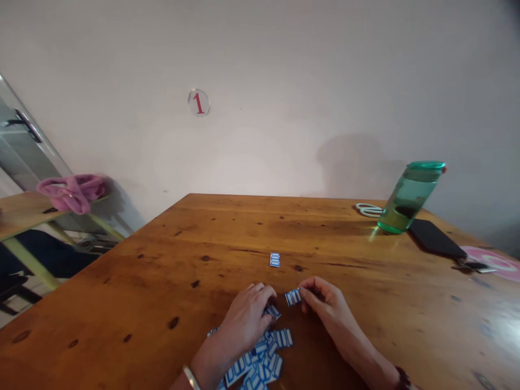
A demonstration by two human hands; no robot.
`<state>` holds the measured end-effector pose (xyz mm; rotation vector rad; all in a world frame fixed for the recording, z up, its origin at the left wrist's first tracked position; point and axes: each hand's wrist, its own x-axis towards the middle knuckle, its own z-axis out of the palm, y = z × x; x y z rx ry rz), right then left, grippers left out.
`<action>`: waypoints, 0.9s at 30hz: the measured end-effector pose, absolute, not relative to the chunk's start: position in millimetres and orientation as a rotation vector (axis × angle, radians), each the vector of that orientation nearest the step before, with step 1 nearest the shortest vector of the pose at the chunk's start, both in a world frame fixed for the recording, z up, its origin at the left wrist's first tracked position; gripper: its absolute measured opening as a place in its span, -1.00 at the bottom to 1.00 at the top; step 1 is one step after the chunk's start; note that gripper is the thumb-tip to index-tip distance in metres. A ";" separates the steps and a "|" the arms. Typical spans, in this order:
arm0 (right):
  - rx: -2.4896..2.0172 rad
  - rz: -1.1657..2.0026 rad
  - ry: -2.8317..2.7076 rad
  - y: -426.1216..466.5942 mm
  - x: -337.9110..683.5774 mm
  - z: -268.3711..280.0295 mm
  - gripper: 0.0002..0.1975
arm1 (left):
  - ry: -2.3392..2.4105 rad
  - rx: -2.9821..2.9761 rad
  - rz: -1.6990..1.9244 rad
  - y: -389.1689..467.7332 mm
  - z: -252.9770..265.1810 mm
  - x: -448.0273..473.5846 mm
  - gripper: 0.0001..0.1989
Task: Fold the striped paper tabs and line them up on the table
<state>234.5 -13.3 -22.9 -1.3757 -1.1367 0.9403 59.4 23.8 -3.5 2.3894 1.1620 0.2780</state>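
Observation:
My right hand (324, 300) pinches a small blue-and-white card (292, 297) at its right end, just above the wooden table. Fingers curled, my left hand (249, 311) closes round another blue-and-white card (273, 312) whose far part is hidden. Beneath my left hand and wrist spreads a loose pile of similar cards (254, 374), overlapping at many angles. A single card (275, 260) lies apart, farther up the table. What is printed on the cards is too small to read.
A green water bottle (410, 200) stands at the back right beside a coiled white cable (368, 210). Near it lie a dark phone-like slab (434, 238) and a pink disc (495, 262). On a side table at the left rests a pink cloth item (73, 192).

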 end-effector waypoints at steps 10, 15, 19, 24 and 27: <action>-1.377 0.937 -1.133 -14.8 234.2 -20.9 -0.78 | 1.161 2.411 0.253 28.6 -4.7 57.9 -0.86; -1.389 0.941 -1.121 -14.3 234.4 -21.4 -0.82 | 1.183 2.373 0.265 28.0 -5.2 57.4 -0.86; -1.396 0.955 -1.123 -13.9 233.6 -19.9 -0.83 | 1.170 2.359 0.278 27.5 -4.6 57.3 -0.84; -1.357 0.979 -1.098 -18.7 231.7 -15.7 -0.85 | 1.166 2.199 0.419 30.3 -4.4 59.8 -0.93; -1.314 1.039 -1.037 -21.2 230.8 -14.1 -0.84 | 1.058 1.712 0.708 31.8 -2.1 62.2 -0.92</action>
